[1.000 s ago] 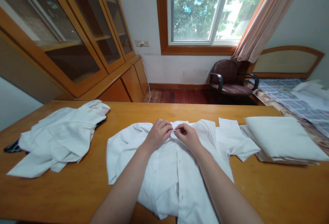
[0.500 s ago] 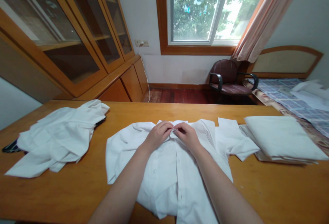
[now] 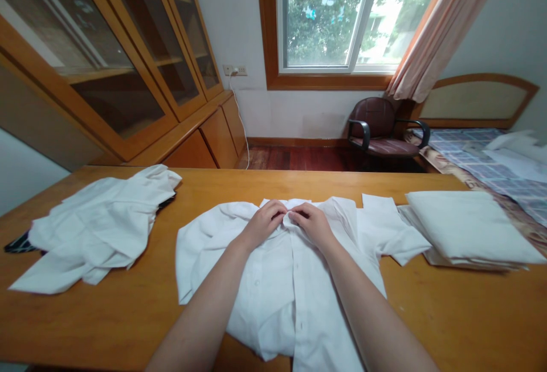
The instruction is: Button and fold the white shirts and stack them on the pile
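A white short-sleeved shirt [image 3: 273, 298] lies front up on the wooden table, its collar end away from me and its button placket running down the middle. My left hand [image 3: 267, 223] pinches the cloth near the collar, at the top of the placket. Right beside it, my right hand [image 3: 311, 221] grips the other edge of the front with thumb and fingers. The fingertips of both hands almost meet there; whether a button is between them is too small to tell. Lower down, the front is parted, with a small button [image 3: 257, 283] on the left side.
On the table [image 3: 141, 326], a loose heap of white clothing [image 3: 102, 218] with something dark beneath lies at left. A stack of folded white clothes [image 3: 470, 227] sits at right, against the shirt's sleeve. Beyond are a glass-door cabinet [image 3: 171, 110], an armchair [image 3: 378, 127] and a bed [image 3: 504, 167].
The fingers of both hands have shifted slightly at the collar, and a little more of the white cloth edge shows between them. The shirt stays in place.
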Demonstrator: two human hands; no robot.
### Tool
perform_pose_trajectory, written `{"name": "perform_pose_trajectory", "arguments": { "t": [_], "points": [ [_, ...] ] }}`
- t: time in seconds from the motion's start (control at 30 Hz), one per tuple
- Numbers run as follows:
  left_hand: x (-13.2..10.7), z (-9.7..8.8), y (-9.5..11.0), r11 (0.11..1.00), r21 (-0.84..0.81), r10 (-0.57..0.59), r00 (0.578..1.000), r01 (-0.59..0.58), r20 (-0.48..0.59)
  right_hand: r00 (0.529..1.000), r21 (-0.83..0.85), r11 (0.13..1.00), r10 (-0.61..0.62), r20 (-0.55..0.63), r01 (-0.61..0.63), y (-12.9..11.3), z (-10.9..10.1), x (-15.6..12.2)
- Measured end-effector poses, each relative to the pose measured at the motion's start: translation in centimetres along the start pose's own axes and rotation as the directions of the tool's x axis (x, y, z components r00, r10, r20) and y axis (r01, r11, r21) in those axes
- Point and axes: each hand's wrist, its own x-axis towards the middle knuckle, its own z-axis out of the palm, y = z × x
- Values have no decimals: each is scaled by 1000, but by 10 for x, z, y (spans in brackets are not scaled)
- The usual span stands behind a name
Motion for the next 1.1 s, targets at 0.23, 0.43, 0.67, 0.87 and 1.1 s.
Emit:
{"name": "perform_pose_trajectory", "arguments": {
  "t": [0.23, 0.43, 0.67, 0.87, 1.1],
  "points": [
    [0, 1, -3, 1000, -9, -10, 999, 10, -31, 995, 143, 985, 100, 9, -101, 7, 2, 0],
    [1, 1, -1, 1000, -13, -14, 999, 13, -45, 996, 82, 993, 83, -32, -80, -1, 1, -2],
    [0, 1, -2, 1000, -22, -5, 999, 4, -35, 997, 67, 996, 58, -52, -55, -5, 1, -1],
    [0, 0, -2, 1000, -17, 7, 999, -8, -44, 999, 50, 998, 29, -41, -27, -7, 1, 0],
    [-1, 2, -5, 1000, -23, 5, 999, -6, -47, 998, 17, 1000, -22, -64, 23, -5, 2, 0]
  ]
}}
